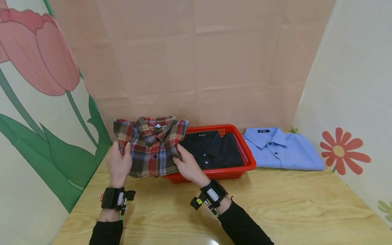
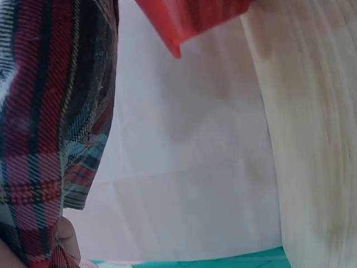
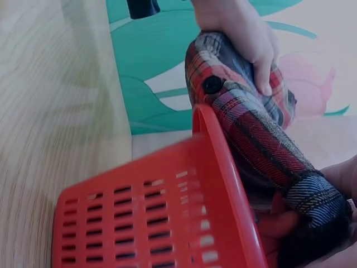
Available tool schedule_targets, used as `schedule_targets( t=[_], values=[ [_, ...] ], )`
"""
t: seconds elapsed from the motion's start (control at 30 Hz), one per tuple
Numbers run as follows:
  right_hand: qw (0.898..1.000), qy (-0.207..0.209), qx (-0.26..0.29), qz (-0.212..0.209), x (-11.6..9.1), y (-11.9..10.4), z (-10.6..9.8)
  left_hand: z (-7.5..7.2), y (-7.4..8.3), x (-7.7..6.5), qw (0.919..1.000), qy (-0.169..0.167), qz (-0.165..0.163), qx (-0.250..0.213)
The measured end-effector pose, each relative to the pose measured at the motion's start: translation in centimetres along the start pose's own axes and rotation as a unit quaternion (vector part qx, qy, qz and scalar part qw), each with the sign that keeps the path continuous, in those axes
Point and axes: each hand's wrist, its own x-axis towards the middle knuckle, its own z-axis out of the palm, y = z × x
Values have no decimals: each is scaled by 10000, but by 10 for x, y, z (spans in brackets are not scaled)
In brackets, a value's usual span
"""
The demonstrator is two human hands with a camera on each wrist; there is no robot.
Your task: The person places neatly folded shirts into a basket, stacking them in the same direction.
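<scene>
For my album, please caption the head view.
Left hand and right hand hold a plaid shirt near a red basket containing a black shirt, a blue shirt alongside.

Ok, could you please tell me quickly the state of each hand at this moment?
Left hand: closed, holding the left edge of the plaid shirt.
Right hand: closed, holding the right edge of the same shirt.

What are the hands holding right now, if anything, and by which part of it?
The folded plaid shirt: the left hand grips its left side edge, the right hand its right side edge.
</scene>
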Motion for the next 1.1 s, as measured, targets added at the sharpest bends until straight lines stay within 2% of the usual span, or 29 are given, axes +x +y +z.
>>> schedule_targets(
  t=[0.2,0.3,0.57,0.9,1.1],
  values=[
    [9998,-79,193,58,-4,4,-12,5,7,-2,9999,66,131,4],
    [9992,-171,259,239,-6,7,-19,9,10,-3,9997,37,232,-23],
    [9986,-353,43,384,-10,14,-39,18,21,-11,9985,-109,371,-383],
    [9983,-360,-432,120,-17,26,-66,35,27,-21,9930,-317,697,-895],
    [9978,-272,-598,-8,-22,30,-83,43,38,-25,9907,-564,769,-975]
  ],
)
